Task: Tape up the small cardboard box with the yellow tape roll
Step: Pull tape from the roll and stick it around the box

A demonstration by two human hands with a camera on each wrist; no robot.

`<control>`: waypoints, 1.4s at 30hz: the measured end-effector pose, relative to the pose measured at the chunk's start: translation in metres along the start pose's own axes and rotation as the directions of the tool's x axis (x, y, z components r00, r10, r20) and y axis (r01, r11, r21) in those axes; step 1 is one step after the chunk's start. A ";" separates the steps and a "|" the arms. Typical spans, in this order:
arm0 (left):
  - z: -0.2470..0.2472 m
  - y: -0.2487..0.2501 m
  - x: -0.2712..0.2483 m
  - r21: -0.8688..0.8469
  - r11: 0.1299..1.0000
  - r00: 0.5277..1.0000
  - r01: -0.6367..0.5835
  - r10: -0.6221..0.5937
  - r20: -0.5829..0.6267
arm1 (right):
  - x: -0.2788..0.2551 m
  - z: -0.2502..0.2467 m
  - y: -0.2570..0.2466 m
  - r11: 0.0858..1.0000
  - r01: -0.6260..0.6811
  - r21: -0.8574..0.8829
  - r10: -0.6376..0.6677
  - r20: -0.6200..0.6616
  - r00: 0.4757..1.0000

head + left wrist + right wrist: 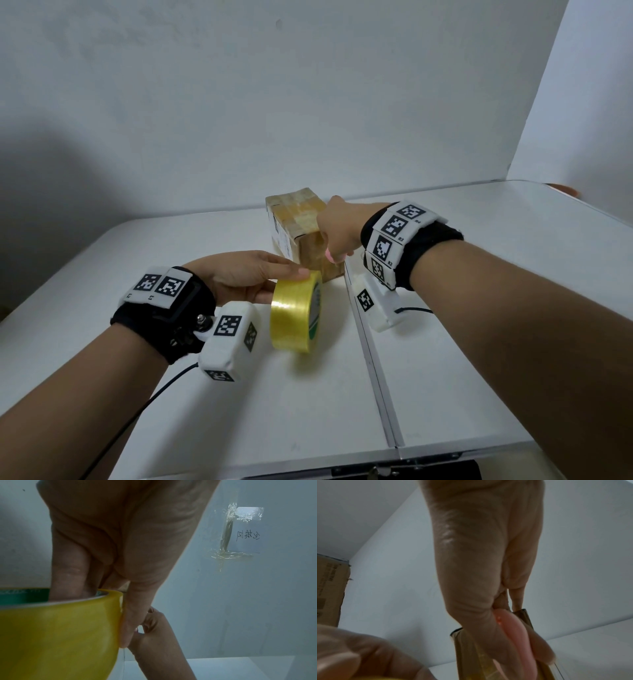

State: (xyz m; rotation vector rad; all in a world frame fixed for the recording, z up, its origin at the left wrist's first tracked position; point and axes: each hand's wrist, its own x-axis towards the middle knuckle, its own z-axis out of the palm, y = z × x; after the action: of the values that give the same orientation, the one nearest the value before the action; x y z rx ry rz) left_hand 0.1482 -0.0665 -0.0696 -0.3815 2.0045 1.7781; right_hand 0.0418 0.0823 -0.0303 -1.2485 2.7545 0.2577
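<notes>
The small cardboard box [297,214], brown and glossy with old tape, stands on the white table [479,308] at the middle back. My right hand [335,245] rests against the box's near right side, with its fingers curled round a small pink object [330,255]. The right wrist view shows the pink object [513,628] against the box's taped face [465,653]. My left hand [274,278] holds the yellow tape roll [291,317] on edge just in front of the box. In the left wrist view its fingers [68,574] sit inside the roll's core [24,596] and the thumb lies on the outside.
A metal seam [371,363] runs front to back down the table, right of the roll. A white wall stands behind the table. A taped paper note [247,532] hangs on a wall. A large cardboard carton [329,592] stands off to the left. A black cable [161,390] trails from my left wrist.
</notes>
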 end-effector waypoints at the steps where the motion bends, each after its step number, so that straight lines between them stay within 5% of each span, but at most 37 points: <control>1: -0.001 -0.001 -0.001 0.004 1.000 1.000 -0.002 0.001 0.010 | 0.000 0.000 0.000 1.000 0.005 0.012 -0.005 0.002 1.000; 5: 0.003 0.000 -0.004 -0.003 1.000 0.999 -0.005 0.005 0.053 | 0.002 0.002 -0.001 0.999 0.005 0.050 -0.005 0.010 1.000; 11: -0.004 0.002 -0.008 0.024 1.000 0.999 -0.019 0.018 0.044 | 0.000 -0.002 0.015 0.926 0.078 0.370 -0.037 -0.116 0.993; 15: -0.012 0.003 -0.007 0.016 0.999 0.999 -0.031 0.031 -0.019 | 0.003 -0.003 0.023 0.795 0.117 0.596 0.073 -0.284 0.956; 19: -0.018 0.008 -0.010 0.009 0.998 0.992 -0.054 0.055 -0.113 | 0.015 0.002 0.023 0.627 0.110 0.771 0.193 -0.290 0.937; 31: -0.043 0.001 -0.004 -0.003 0.974 0.858 -0.226 0.197 -0.474 | 0.057 0.004 0.024 0.547 0.019 0.837 0.299 -0.216 0.930; 42: -0.043 -0.001 0.016 0.019 0.957 0.779 -0.291 0.248 -0.576 | 0.062 0.021 0.034 0.488 -0.040 0.872 0.262 -0.102 0.960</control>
State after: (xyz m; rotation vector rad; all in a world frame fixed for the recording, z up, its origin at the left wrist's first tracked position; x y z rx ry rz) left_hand 0.1288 -0.1083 -0.0750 -0.7667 2.5149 2.0972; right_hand -0.0242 0.0632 -0.0578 -0.7339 2.4812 -1.2119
